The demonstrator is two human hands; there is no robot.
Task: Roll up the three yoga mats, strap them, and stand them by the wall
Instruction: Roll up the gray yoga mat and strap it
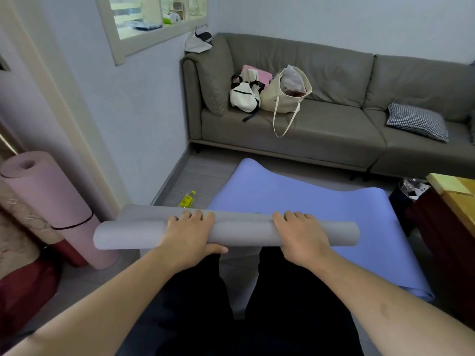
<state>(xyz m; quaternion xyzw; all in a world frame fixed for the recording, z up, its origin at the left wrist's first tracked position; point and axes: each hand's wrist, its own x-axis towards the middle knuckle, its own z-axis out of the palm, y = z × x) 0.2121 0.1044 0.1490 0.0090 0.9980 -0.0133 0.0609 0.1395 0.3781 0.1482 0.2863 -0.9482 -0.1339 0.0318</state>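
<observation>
A grey yoga mat (pixel 241 233) lies crosswise in front of me as a roll, its loose end still flat beyond the roll. My left hand (pixel 190 233) grips the roll left of centre, fingers curled over its top and thumb under it. My right hand (pixel 300 235) grips it right of centre the same way. A blue mat (pixel 295 199) lies unrolled on the floor beyond and to the right. A pink mat (pixel 54 209), rolled and bound with a black strap (pixel 74 223), stands against the wall at the left.
A grey sofa (pixel 321 129) with two bags and a checked cushion (pixel 417 122) lines the far wall. A yellow bottle (pixel 188 199) lies on the floor near the left wall. A wooden table (pixel 455 191) and a dark bin (pixel 408 194) stand at the right.
</observation>
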